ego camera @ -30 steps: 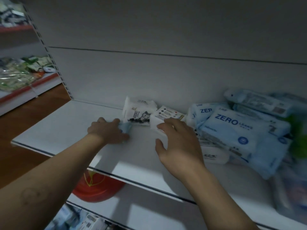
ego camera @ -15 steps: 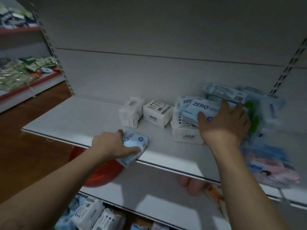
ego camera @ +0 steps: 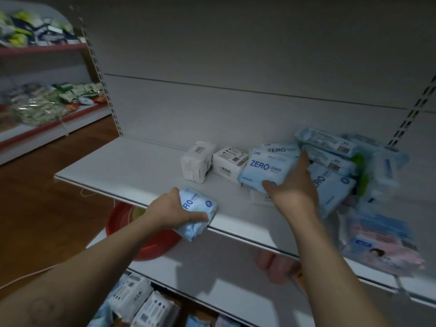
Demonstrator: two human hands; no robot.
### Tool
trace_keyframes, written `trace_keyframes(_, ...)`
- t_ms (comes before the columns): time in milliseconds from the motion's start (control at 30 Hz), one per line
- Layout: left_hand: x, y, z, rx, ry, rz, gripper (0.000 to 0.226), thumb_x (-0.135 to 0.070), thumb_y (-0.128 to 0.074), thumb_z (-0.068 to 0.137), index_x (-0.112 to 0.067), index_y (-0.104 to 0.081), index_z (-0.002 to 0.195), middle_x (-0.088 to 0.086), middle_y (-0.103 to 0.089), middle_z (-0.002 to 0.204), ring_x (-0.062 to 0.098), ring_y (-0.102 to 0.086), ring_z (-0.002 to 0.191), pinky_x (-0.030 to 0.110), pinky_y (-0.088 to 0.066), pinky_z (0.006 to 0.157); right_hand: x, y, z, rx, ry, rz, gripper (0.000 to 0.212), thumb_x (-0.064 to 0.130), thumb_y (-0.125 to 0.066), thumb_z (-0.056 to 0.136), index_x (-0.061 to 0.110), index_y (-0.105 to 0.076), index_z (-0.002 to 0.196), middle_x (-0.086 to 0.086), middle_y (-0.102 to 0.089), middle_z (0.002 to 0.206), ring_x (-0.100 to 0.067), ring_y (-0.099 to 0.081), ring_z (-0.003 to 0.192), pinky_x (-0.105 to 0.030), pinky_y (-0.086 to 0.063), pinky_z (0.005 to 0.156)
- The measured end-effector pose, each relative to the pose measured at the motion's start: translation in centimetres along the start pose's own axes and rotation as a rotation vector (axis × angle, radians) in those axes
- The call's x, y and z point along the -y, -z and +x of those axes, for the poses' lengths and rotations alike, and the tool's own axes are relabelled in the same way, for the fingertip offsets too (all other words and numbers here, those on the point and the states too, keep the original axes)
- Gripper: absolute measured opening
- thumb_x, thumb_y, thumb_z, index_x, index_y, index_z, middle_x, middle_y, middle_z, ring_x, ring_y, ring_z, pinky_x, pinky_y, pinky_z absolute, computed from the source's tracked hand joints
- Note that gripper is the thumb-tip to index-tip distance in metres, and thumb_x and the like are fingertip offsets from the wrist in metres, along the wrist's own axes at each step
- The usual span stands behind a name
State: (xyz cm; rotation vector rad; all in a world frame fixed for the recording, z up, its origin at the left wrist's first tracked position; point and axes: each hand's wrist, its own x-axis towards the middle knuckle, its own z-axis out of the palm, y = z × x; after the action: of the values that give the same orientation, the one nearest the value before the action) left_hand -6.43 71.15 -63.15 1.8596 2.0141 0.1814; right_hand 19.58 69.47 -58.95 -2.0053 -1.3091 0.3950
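The left hand [ego camera: 169,212] grips the front pack [ego camera: 200,205], fingers curled round its near end. It sits in front of the white boxes [ego camera: 228,161], overhanging the shelf [ego camera: 132,171] lip. The right hand [ego camera: 292,192] grasps the top pack [ego camera: 264,169], thumb at its near edge and fingers over its far corner. This pack lies just right of the boxes, touching them, its long axis running away from them along the shelf. The bare space left of the boxes looks like the likely target. It lies across from the right hand, so the left hand is nearer. The heap [ego camera: 330,161] right of the boxes is blurred. What the top pack rests on is hidden.
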Motion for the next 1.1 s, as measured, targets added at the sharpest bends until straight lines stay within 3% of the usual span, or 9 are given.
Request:
trace_keyframes(67, 0.2, 0.3, -0.7, 0.018, -0.001, -0.064, 0.078, -0.073, -0.076, 0.057, -0.019, -0.046, 0.105, -0.001, -0.061, 0.098, 0.019, -0.060, 0.087, 0.032, -0.049, 0.072, 0.7, -0.7, -0.4, 0.086, 0.011, 0.055, 0.110, 0.029, -0.076, 0.077, 0.035, 0.004, 0.152, -0.005, -0.039, 0.150, -0.029, -0.047, 0.129, -0.038, -0.041, 0.100)
trace_keyframes(133, 0.9, 0.5, -1.2, -0.008, -0.003, -0.163, 0.071, -0.067, -0.078, 0.061, -0.020, -0.047, 0.104, -0.002, -0.063, 0.097, 0.017, -0.062, 0.086, 0.033, -0.052, 0.074, 1.2, -1.9, -1.1, 0.124, 0.082, 0.086, 0.093, 0.025, -0.076, 0.075, 0.031, -0.021, 0.150, -0.008, -0.046, 0.143, -0.028, -0.049, 0.125, -0.035, -0.044, 0.095)
trace_keyframes(267, 3.3, 1.9, -3.2, -0.035, 0.024, -0.401, 0.052, -0.053, -0.082, 0.068, -0.023, -0.051, 0.098, -0.005, -0.066, 0.092, 0.012, -0.066, 0.080, 0.030, -0.053, 0.067, 2.4, -4.4, -2.8, 0.175, 0.207, 0.079, 0.046, 0.030, -0.075, 0.072, 0.016, -0.057, 0.112, -0.007, -0.064, 0.109, -0.026, -0.059, 0.095, -0.027, -0.040, 0.069)
trace_keyframes(467, 10.9, 2.5, -7.9, -0.011, 0.094, -0.502, 0.022, -0.015, -0.072, 0.086, -0.022, -0.052, 0.092, 0.004, -0.069, 0.093, 0.019, -0.069, 0.082, 0.039, -0.059, 0.074, 5.4, -7.2, -6.9, 0.304, 0.305, 0.201, 0.040, 0.028, -0.075, 0.072, 0.020, -0.056, 0.106, -0.001, -0.069, 0.105, -0.024, -0.064, 0.096, -0.034, -0.051, 0.081)
trace_keyframes(667, 18.6, 2.2, -12.4, -0.055, 0.348, -0.621, 0.048, -0.018, -0.084, 0.073, -0.016, -0.049, 0.106, 0.008, -0.065, 0.098, 0.025, -0.068, 0.084, 0.046, -0.060, 0.068, 6.8, -11.7, -12.3, 0.602, 0.484, 0.006, 0.093, 0.029, -0.072, 0.077, 0.039, -0.015, 0.150, -0.009, -0.064, 0.122, -0.032, -0.062, 0.104, -0.036, -0.050, 0.085)
trace_keyframes(800, 21.3, 1.7, -14.7, -0.118, 0.350, -0.633, 0.023, -0.022, -0.076, 0.084, -0.017, -0.054, 0.089, 0.005, -0.064, 0.083, 0.017, -0.064, 0.067, 0.024, -0.052, 0.046, 6.8, -14.0, -15.1, 0.717, 0.545, -0.093, 0.062, 0.033, -0.070, 0.071, 0.041, -0.039, 0.125, -0.002, -0.067, 0.109, -0.027, -0.062, 0.094, -0.034, -0.051, 0.080)
trace_keyframes(933, 24.9, 0.3, -16.4, -0.212, 0.458, -0.595, 0.014, -0.027, -0.066, 0.089, -0.017, -0.057, 0.086, 0.005, -0.065, 0.089, 0.018, -0.061, 0.076, 0.029, -0.049, 0.067, 6.7, -16.5, -18.3, 0.782, 0.571, -0.132, 0.042, 0.032, -0.068, 0.075, 0.034, -0.041, 0.107, -0.002, -0.067, 0.098, -0.029, -0.063, 0.090, -0.030, -0.046, 0.068)
trace_keyframes(1033, 29.9, -3.7, -17.9, -0.138, 0.615, -0.590, 0.060, -0.046, -0.071, 0.068, -0.014, -0.054, 0.116, 0.007, -0.064, 0.115, 0.025, -0.062, 0.103, 0.035, -0.050, 0.090, 6.5, -18.9, -20.6, 0.834, 0.586, -0.179, 0.041, 0.029, -0.070, 0.073, 0.029, -0.039, 0.099, -0.001, -0.066, 0.092, -0.027, -0.063, 0.085, -0.033, -0.048, 0.069)
trace_keyframes(1100, 31.8, -6.5, -19.9, -0.049, 0.706, -0.541, 0.063, -0.041, -0.071, 0.073, -0.011, -0.050, 0.124, 0.010, -0.061, 0.124, 0.028, -0.060, 0.111, 0.030, -0.047, 0.090, 6.0, -20.9, -22.1, 0.905, 0.580, -0.254, 0.042, 0.031, -0.069, 0.069, 0.027, -0.037, 0.097, 0.000, -0.064, 0.092, -0.025, -0.063, 0.084, -0.034, -0.049, 0.070)
